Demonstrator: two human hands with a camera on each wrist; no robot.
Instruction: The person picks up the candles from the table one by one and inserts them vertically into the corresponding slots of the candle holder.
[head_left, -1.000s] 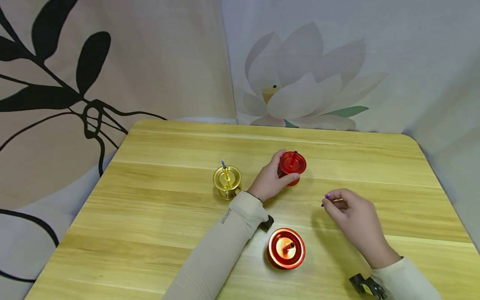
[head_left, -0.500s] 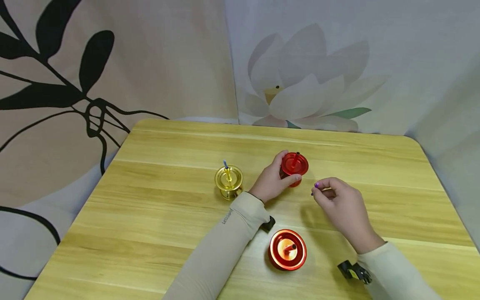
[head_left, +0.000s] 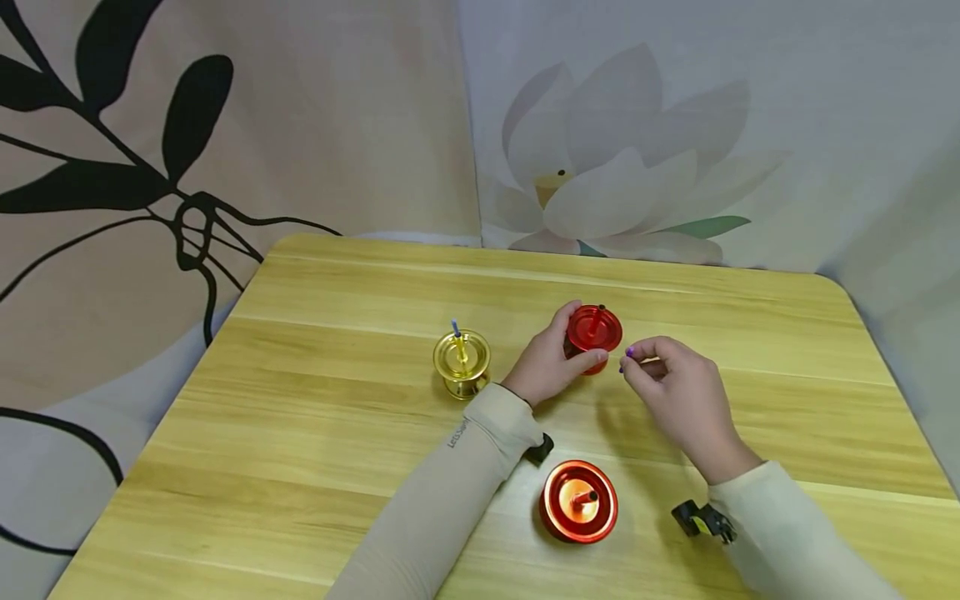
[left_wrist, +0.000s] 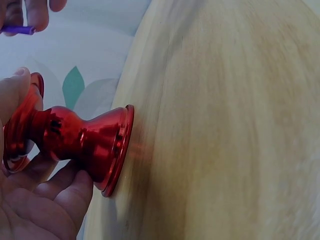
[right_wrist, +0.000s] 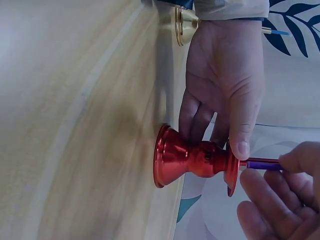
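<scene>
Centre frame, the left hand [head_left: 546, 364] is gripping a red spool [head_left: 593, 332], partly hiding it; the right hand [head_left: 675, 392] is pinching a half-hidden purple stick [head_left: 628, 353] beside it. A gold spool [head_left: 461, 360] is standing left, another red spool [head_left: 578, 501] below.

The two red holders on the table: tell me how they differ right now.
The far red holder is gripped by the left hand, while the near red holder stands untouched. The right hand pinches a purple stick beside the far red holder's top; nothing approaches the near red holder. Both are shiny red metal, upright on the wooden table, each with a stick standing in its middle.
</scene>
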